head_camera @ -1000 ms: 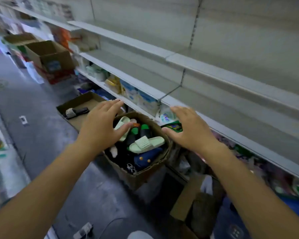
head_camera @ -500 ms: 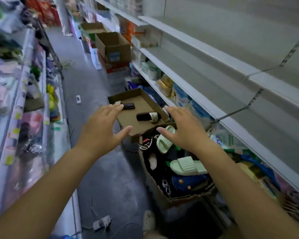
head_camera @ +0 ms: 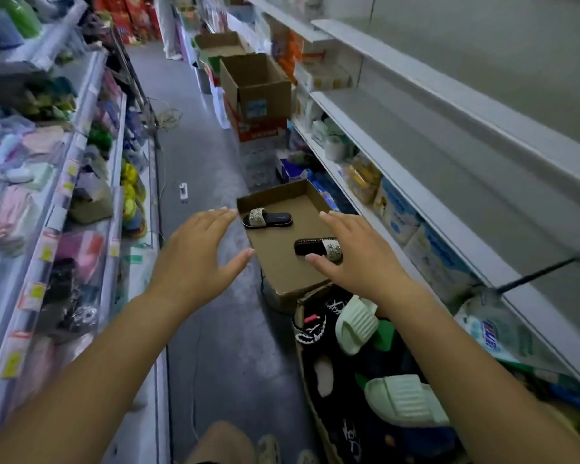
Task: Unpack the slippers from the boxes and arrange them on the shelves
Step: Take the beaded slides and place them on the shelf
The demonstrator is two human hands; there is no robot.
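1. Brown shallow cardboard tray (head_camera: 285, 269) sits low in the aisle, just beside the white metal shelves (head_camera: 432, 128). Its low walls leave the contents easy to reach.
2. Two black slippers with beaded white straps lie flat inside it, apart from each other: the far slipper (head_camera: 268, 218) and the near slipper (head_camera: 315, 247).
3. Your left hand (head_camera: 198, 259) is released, fingers spread, by the tray's left wall, and grasps nothing.
4. Your right hand (head_camera: 359, 259) is likewise released, over the near slipper's strap end; contact cannot be told.
5. Judgement: your palms face inward to bracket the pair, setting up a two-handed pickup.
6. Deep cardboard box (head_camera: 310, 293) under your right forearm holds mixed slippers, with pale green slides (head_camera: 355, 324) on top. The bare shelf boards above look ready to take them.
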